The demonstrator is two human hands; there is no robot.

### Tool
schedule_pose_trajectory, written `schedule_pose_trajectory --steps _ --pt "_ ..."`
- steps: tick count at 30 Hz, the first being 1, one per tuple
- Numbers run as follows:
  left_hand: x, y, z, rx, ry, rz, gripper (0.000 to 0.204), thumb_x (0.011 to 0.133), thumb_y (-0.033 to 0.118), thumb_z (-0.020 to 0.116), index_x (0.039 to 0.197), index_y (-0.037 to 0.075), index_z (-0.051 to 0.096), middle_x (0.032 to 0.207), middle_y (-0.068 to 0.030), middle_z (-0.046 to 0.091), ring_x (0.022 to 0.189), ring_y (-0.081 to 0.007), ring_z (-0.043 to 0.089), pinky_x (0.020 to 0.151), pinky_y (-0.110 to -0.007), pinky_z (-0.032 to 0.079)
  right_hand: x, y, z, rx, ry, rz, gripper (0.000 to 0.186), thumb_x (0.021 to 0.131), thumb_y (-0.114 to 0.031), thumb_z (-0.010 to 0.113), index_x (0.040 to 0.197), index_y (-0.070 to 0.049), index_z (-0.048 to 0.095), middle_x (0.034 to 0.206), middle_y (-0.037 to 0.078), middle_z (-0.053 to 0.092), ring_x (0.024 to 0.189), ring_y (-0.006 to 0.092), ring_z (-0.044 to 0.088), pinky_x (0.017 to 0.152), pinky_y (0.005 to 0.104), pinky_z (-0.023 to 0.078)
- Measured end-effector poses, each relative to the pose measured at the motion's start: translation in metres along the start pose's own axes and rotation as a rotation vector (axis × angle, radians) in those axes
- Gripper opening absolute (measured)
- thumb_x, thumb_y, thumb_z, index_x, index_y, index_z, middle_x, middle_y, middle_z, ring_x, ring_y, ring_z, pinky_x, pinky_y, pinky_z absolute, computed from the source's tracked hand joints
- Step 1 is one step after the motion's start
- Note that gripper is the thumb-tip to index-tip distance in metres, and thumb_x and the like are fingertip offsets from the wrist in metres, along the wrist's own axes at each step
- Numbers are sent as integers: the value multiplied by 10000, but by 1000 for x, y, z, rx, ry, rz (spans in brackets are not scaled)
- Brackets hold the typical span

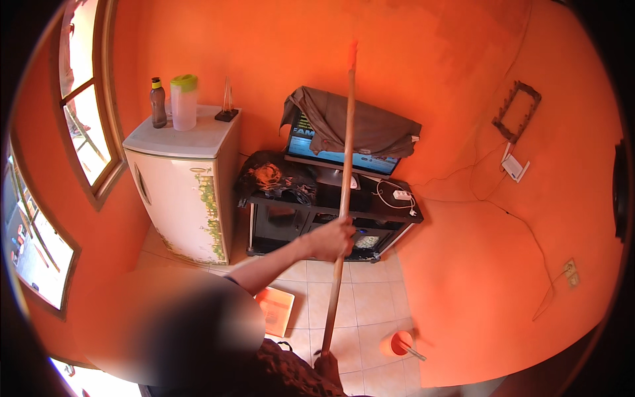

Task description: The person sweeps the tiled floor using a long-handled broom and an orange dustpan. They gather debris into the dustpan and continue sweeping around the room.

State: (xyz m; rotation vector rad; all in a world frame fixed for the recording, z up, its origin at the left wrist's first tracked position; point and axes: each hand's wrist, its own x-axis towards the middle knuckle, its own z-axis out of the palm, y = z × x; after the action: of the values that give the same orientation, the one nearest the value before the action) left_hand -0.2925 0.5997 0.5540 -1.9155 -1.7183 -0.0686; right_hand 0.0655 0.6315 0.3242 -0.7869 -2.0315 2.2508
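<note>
My left hand point(331, 239) is wrapped around the middle of a long wooden pole point(346, 159). Lower down, my right hand point(327, 366) closes on the pole's bottom end. The pole slants up in front of the television, and its top end point(352, 56) is coated orange against the orange wall point(423, 46). What kind of tool head sits there is too small to tell. On the tiled floor, a tray with orange paint point(276, 311) lies to the left of the pole. Right of it stands an orange-stained bucket point(391, 344) with a stick-like handle leaning out.
A brown cloth point(331, 122) drapes over the lit television point(301, 147) on a black cabinet point(278, 225). Left of it stands a small fridge point(175, 192) with a pitcher point(184, 106) and bottle point(157, 104) on top. Cables point(489, 198) run along the right wall. A blur covers the lower left.
</note>
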Motion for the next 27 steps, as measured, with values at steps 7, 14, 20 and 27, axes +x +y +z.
schedule_pose_trajectory --steps 7,14,20,27 --pt "-25 63 26 -200 -23 -32 80 636 228 611 570 183 616 626 55 572 854 -161 543 966 -382 326 -42 32 13 -170 151 -5 437 942 -487 446 805 -76 504 538 -68 372 455 55 359 412 233 282" --pt "7 -21 -20 -45 134 23 138 614 243 605 515 153 574 586 29 546 805 -184 549 952 -412 367 17 0 23 -39 228 29 441 946 -482 435 749 -91 490 513 -72 352 404 34 317 362 223 227" --pt "31 -55 -39 -39 106 9 86 579 241 660 541 172 628 597 45 566 797 -168 538 955 -376 351 26 -60 16 91 -11 -109 440 978 -433 369 993 -14 503 520 -21 385 389 82 354 356 247 302" --pt "37 26 14 10 67 -6 84 598 234 640 544 174 617 593 47 556 793 -178 547 945 -402 334 -28 30 -66 -543 5 -19 363 951 -332 451 740 -56 556 528 -10 470 446 105 462 396 274 359"
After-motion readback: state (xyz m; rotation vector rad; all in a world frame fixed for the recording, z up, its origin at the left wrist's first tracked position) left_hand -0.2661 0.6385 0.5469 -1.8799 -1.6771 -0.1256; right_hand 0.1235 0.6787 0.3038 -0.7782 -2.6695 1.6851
